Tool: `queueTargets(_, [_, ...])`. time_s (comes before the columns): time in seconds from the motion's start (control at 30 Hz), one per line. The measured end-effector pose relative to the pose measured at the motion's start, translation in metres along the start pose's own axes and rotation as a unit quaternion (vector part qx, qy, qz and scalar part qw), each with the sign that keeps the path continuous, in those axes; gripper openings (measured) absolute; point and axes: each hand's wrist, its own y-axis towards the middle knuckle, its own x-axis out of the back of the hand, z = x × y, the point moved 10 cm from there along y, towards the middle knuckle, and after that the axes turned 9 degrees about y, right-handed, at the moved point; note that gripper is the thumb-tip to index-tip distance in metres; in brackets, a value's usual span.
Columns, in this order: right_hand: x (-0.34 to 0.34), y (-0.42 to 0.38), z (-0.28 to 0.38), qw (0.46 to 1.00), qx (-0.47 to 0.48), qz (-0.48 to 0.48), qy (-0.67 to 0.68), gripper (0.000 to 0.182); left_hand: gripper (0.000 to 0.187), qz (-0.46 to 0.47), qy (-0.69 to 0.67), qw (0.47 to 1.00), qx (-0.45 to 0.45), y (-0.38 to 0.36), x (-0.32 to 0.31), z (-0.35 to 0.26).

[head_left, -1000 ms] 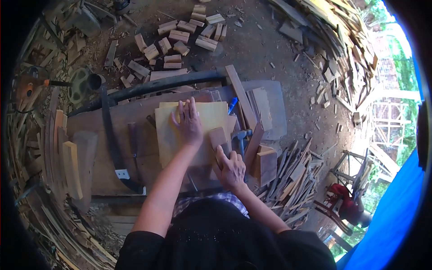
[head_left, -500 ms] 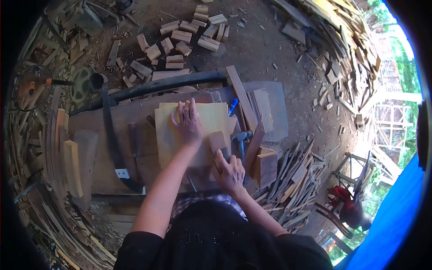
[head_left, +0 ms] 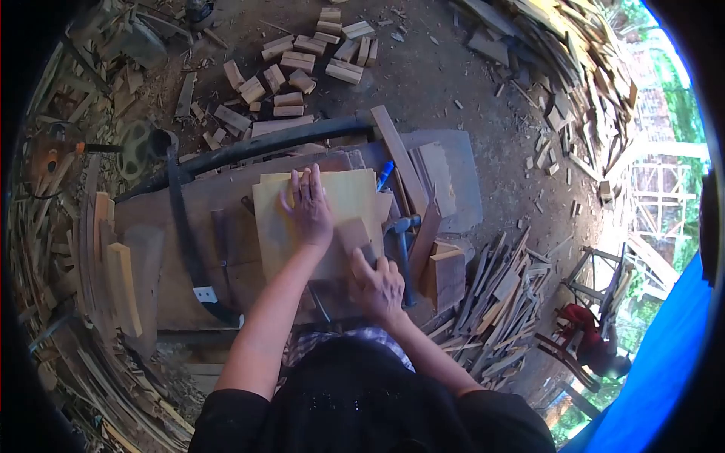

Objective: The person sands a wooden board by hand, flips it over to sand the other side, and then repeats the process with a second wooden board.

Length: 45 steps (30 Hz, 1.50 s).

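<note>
A pale yellow square board (head_left: 279, 219) lies flat on the workbench, its edges overlapping another sheet or board. My left hand (head_left: 310, 211) rests palm down on it with the fingers stretched out. Over the board's near right part, my right hand (head_left: 377, 287) grips a brown rectangular wooden block (head_left: 352, 232), the index finger extended along it. The block's underside is hidden. Just right of that hand lies a hammer (head_left: 402, 249) with a blue handle. A blue marker-like object (head_left: 386, 174) lies beyond the board's right corner.
A dark curved saw-like tool (head_left: 189, 234) lies left on the workbench (head_left: 204, 309). Wooden blocks (head_left: 445, 279) stand to the right, beside piled offcuts (head_left: 498, 302). More cut blocks (head_left: 298, 60) are scattered on the floor ahead. A chainsaw (head_left: 49, 155) sits far left.
The block in my right hand has shifted slightly left and tilted more across the board. My left hand stays flat on the board. The whole view has drifted a little.
</note>
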Motion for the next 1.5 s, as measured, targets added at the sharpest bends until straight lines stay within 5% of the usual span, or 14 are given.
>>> queueTargets(0.2, [0.002, 0.194, -0.005, 0.985, 0.045, -0.156, 0.053, 0.048, 0.060, 0.006, -0.019, 1.000, 0.001, -0.004, 0.006, -0.001])
queueTargets(0.27, [-0.004, 0.236, -0.030, 0.996, -0.068, -0.020, 0.058, 0.043, 0.065, -0.003, -0.008, 1.000, -0.013, 0.000, 0.007, -0.001])
queueTargets(0.47, [0.058, 0.098, -0.098, 0.943, -0.051, -0.132, 0.301, 0.053, 0.067, 0.012, 0.028, 0.997, -0.064, -0.002, 0.013, -0.019])
queueTargets(0.63, [0.027, -0.031, -0.074, 0.954, -0.107, -0.108, 0.260, 0.055, 0.076, 0.036, 0.001, 0.979, -0.200, -0.008, 0.010, -0.043])
queueTargets(0.7, [0.008, -0.029, -0.063, 0.967, -0.130, -0.071, 0.208, 0.057, 0.076, 0.044, 0.007, 0.980, -0.193, -0.006, 0.003, -0.042])
queueTargets(0.8, [0.016, 0.048, -0.065, 0.975, -0.061, -0.174, 0.124, 0.054, 0.075, 0.079, 0.044, 0.979, -0.183, -0.004, 0.002, -0.044])
queueTargets(0.9, [0.007, 0.136, -0.096, 0.958, -0.111, -0.111, 0.242, 0.045, 0.070, 0.066, 0.057, 0.978, -0.190, -0.009, 0.004, -0.045])
queueTargets(1.07, [0.014, 0.008, -0.080, 0.959, -0.048, -0.143, 0.239, 0.052, 0.066, 0.063, 0.059, 0.977, -0.195, -0.005, 0.003, -0.045])
queueTargets(1.13, [0.004, -0.018, -0.076, 0.955, -0.167, 0.002, 0.246, 0.053, 0.064, 0.071, 0.057, 0.977, -0.195, -0.004, 0.002, -0.044])
queueTargets(1.27, [0.022, 0.094, -0.073, 0.969, -0.028, -0.157, 0.187, 0.043, 0.064, 0.082, 0.105, 0.970, -0.201, -0.005, -0.006, -0.043])
queueTargets(1.33, [0.027, 0.148, -0.074, 0.968, -0.051, -0.136, 0.206, 0.040, 0.065, 0.052, 0.096, 0.970, -0.218, -0.006, -0.004, -0.042])
queueTargets(1.5, [0.013, 0.014, -0.070, 0.976, -0.062, -0.084, 0.192, 0.052, 0.066, 0.060, 0.073, 0.975, -0.203, -0.005, 0.000, -0.046])
